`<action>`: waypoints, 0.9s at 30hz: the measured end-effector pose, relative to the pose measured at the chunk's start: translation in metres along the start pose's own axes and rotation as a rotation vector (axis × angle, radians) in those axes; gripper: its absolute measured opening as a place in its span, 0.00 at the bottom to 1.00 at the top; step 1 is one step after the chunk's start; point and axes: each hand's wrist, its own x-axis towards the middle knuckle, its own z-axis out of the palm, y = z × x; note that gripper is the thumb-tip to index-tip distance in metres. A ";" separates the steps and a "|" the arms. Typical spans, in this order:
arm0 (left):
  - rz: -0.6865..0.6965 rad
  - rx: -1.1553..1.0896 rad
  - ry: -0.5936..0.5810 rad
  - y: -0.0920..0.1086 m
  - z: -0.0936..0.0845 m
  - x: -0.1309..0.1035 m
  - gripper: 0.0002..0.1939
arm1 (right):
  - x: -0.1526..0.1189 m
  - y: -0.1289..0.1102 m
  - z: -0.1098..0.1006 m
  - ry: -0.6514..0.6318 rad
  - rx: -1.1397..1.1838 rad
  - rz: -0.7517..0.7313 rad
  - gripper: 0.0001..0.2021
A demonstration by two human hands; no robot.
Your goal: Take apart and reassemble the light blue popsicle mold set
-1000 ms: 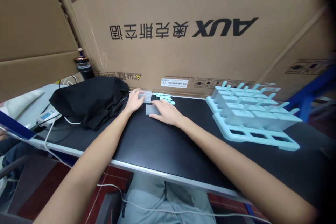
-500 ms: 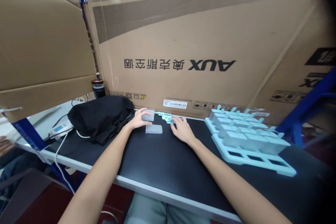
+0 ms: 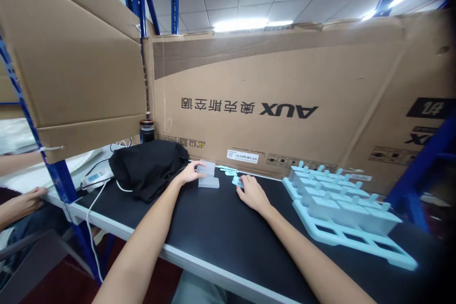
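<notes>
My left hand (image 3: 190, 173) is closed around the left edge of a translucent box (image 3: 207, 167) at the back of the black tabletop (image 3: 213, 218). A second translucent box (image 3: 209, 183) lies just in front of it. To the right, my right hand (image 3: 251, 191) has its fingers on a small light blue piece (image 3: 237, 181), pinched at its fingertips. Behind that piece lie several flat light blue sticks (image 3: 228, 171). A light blue rack (image 3: 342, 232) holding several molds with upright handles (image 3: 342, 206) stands at the right.
A black cloth bag (image 3: 147, 166) lies at the left beside a white power strip (image 3: 98, 175) and a dark jar (image 3: 147, 130). A large cardboard box (image 3: 235, 76) stands behind. Another person's hand (image 3: 26, 202) is at the far left.
My right hand has drawn a light blue piece away from the other sticks, toward the front. My left hand stays at the translucent box. The view has tilted up.
</notes>
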 end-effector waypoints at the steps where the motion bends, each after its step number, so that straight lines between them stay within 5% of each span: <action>1: -0.012 -0.013 0.000 0.000 0.000 0.000 0.23 | 0.000 0.000 0.001 -0.003 0.003 0.002 0.10; 12: -0.031 0.181 0.105 0.006 -0.002 -0.001 0.17 | -0.001 0.002 0.000 0.004 0.081 -0.029 0.10; 27: -0.035 0.264 0.071 0.019 -0.001 -0.003 0.15 | 0.001 0.007 0.011 0.042 0.097 -0.076 0.12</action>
